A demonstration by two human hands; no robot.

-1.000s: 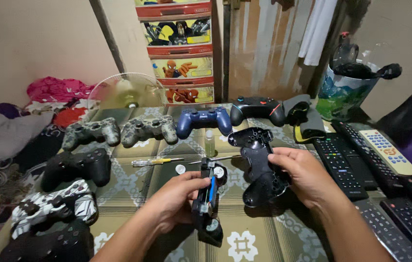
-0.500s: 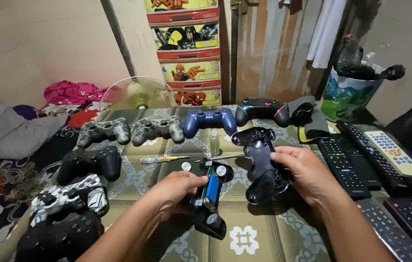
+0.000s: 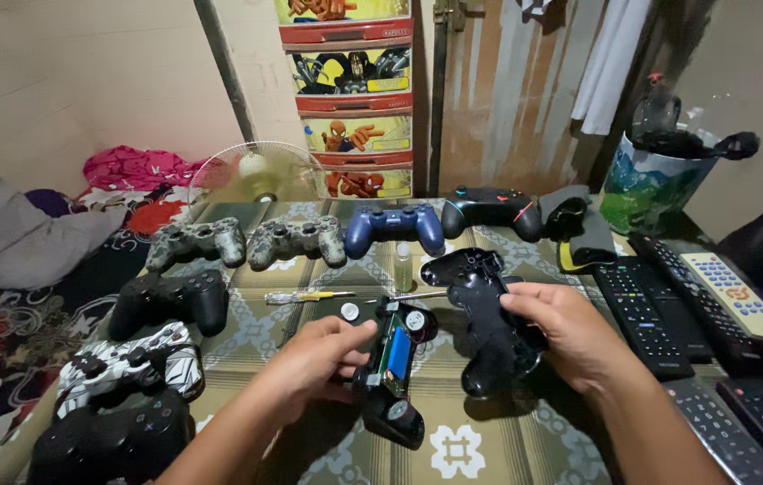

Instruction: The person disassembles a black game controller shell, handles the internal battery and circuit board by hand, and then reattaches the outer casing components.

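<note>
Controller halves sit at the near centre of the patterned table [image 3: 246,332]. Left hand [image 3: 314,364] grasps the opened controller body [image 3: 392,373], circuit board and blue battery showing, thumb and fingers closed on its left edge. Just to its right, right hand [image 3: 570,337] is clenched round the black shell half [image 3: 489,323], which lies tilted, one grip pointing near. The two halves are just beside each other; whether they touch I cannot tell.

Near left: a row of black controllers [image 3: 170,301] and a white-patterned one [image 3: 130,364]. Right edge: several remote controls [image 3: 642,314], laid side by side.

Beyond the hands: a yellow-handled screwdriver [image 3: 309,295], lying flat. Farther: two camouflage controllers [image 3: 296,241], a blue controller [image 3: 395,227], and a black one with red accents [image 3: 492,210], in a line. Far back: a small fan [image 3: 257,173] and a plastic drawer cabinet [image 3: 354,99] with cartoon fronts.
</note>
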